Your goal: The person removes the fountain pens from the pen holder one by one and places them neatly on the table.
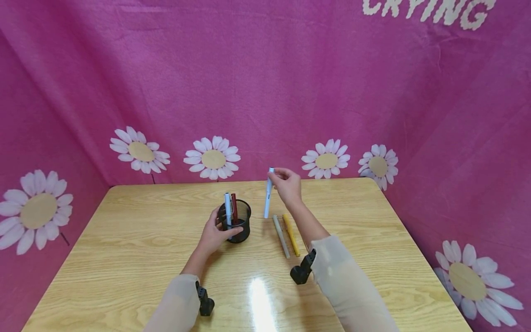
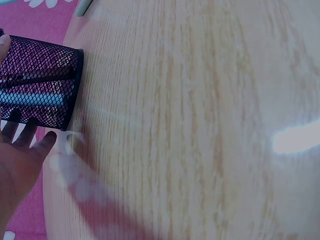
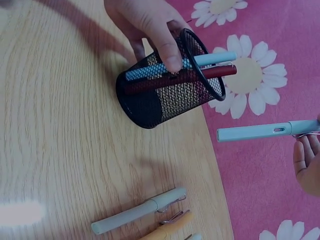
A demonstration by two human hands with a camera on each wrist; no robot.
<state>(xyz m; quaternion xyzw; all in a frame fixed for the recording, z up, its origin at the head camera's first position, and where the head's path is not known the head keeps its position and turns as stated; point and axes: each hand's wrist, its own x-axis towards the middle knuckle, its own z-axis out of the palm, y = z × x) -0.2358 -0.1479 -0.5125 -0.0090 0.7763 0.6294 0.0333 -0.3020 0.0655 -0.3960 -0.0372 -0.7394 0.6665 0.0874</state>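
Clearly clasping a black mesh cup (image 1: 244,233) at left with the left hand (image 1: 213,239), curled round it from the left, with the thumb laid across the near wall. Pinching a pale blue pen (image 1: 268,198) farther right with the right hand (image 1: 289,186), with thumb and forefinger brought together on its upper, clip end. Holding that pen nearly upright, lower end down, to the right of the cup and apart from it. Cannot tell how high above the wooden table (image 1: 145,240).

Counting from left to right: two pens inside the cup, one in the right hand, two lying loose on the table at right. Lying just beside each other, nearer than the held pen: a grey-green pen (image 1: 281,236) at left, a yellow pen (image 1: 291,235) at right, both slanting with far ends to the left. Showing beside the yellow pen in the right wrist view: a pale tip (image 3: 194,236), mostly cut off by the frame.

Contained in the single cup, poking above its rim: a light blue pen (image 1: 227,207) at left, then a dark red pen (image 1: 234,207) at right, close together. Hanging behind the table: magenta cloth (image 1: 249,92), printed with white daisies (image 1: 213,159).
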